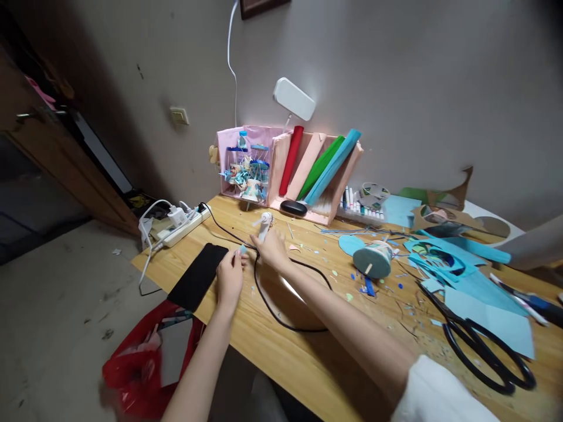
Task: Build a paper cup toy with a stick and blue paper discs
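My left hand (pixel 229 276) is closed, pinching a small light-blue piece (pixel 242 249) between thumb and fingertips at the table's left part. Close beside it, my right hand (pixel 273 251) is wrapped round a white tool (pixel 264 225) that looks like a hot glue gun; most of its grip is hidden by the fingers. A black cord (pixel 264 302) loops on the wood under my right forearm. Left of my left hand lies a black phone (pixel 199 275). A drum-shaped paper piece with a blue-grey disc (pixel 373 261) rests on its side to the right.
Scissors (pixel 475 346) and light-blue sheets (pixel 492 319) lie at the right. A pink box (pixel 224 170) and rolled sheets (pixel 331 167) stand against the wall. A power strip (pixel 182 230) sits at the left edge, above a red bag (pixel 132 375). Scraps litter the table.
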Motion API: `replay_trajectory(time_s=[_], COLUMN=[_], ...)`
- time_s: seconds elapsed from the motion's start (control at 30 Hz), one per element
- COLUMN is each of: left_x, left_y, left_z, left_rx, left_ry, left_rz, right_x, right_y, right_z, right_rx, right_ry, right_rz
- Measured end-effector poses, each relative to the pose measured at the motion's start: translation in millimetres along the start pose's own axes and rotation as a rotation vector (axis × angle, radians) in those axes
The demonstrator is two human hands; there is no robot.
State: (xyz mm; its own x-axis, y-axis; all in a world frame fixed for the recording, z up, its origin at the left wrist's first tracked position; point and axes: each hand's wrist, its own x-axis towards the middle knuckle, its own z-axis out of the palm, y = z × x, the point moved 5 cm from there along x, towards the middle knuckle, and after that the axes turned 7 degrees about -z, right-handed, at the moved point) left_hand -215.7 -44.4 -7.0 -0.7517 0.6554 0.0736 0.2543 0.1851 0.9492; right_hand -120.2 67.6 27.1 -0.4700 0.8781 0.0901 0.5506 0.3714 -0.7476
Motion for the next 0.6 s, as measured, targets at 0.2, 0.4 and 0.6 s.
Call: replay_trajectory(time_s=[0.2,0.4,0.6], left_x=[-4,-4,-9], left_y=[8,47,94], left_z=[-1,15,68], left_rx=[0.018,-0.049,-0.182], left_ry=[-0.001,-0.205,-0.455], left_rz=[-0.004,-0.014,-0.046], right_x=[10,-45,-139], right_y=[6,21,67], right_z=[2,-68,-154], right_rx=[0.095,0.326,0.555], right_ry=[0.034,-0.025,0.169], right_rz=[0.065,-0.021,-0.086])
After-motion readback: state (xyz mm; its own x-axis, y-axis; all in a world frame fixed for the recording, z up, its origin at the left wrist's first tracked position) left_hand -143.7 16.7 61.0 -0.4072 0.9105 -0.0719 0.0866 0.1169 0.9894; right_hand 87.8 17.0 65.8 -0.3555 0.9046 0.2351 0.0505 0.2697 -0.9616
